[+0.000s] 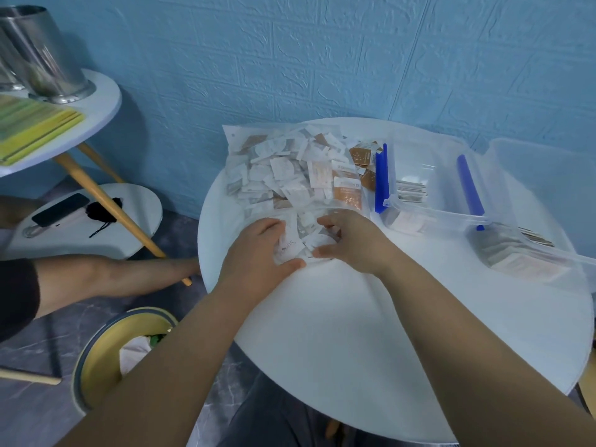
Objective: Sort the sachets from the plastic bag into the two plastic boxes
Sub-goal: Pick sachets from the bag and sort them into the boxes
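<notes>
Gripping sachets [290,248]; white table [338,317], blue wall [290,59].

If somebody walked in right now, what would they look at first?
Probably the big plastic bag stuffed with white and brown sachets, lying at the back of the round white table. Next, the left hand and right hand, holding a bunch of sachets at the bag's near opening. The blue clips on the clear box to the right also stand out.
</notes>
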